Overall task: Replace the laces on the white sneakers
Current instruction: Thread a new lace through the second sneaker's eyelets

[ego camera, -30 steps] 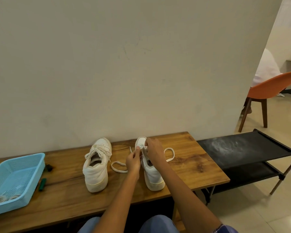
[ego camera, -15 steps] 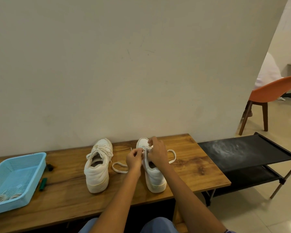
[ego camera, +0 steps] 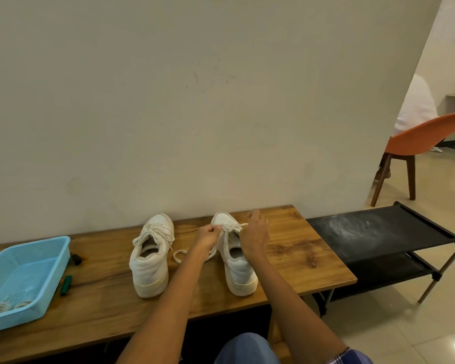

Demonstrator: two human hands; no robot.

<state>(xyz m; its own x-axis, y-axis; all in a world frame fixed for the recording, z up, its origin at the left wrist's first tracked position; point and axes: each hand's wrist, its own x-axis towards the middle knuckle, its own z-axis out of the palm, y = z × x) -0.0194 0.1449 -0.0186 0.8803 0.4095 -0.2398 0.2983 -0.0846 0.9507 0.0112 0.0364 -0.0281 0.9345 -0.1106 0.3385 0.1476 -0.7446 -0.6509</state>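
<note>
Wall [ego camera: 195,101], plain and beige, fills the view above a wooden tabletop [ego camera: 300,258], with a black shoe rack [ego camera: 378,232] at three o'clock and an orange chair [ego camera: 426,137] at two o'clock. Blue basket [ego camera: 24,271], at nine o'clock on the tabletop, holds coiled cords that may be spare laces. Two white sneakers stand at centre, toes toward twelve o'clock: the left sneaker [ego camera: 150,258] is fully laced, while the right sneaker [ego camera: 237,258] is being worked on. Over it, the left hand [ego camera: 206,237] pinches a lace [ego camera: 231,227] near the toe-end eyelets, its grip clamped on the strand. The right hand [ego camera: 255,237] hovers at the shoe's three o'clock side with its index finger extended; whether its grip holds the lace's other end cannot be told. A loose loop of lace [ego camera: 180,256] lies on the tabletop between the shoes. The step appears to be drawing lace through the lowest eyelets. The next move likely calls for steadying the shoe and pulling evenly.
</note>
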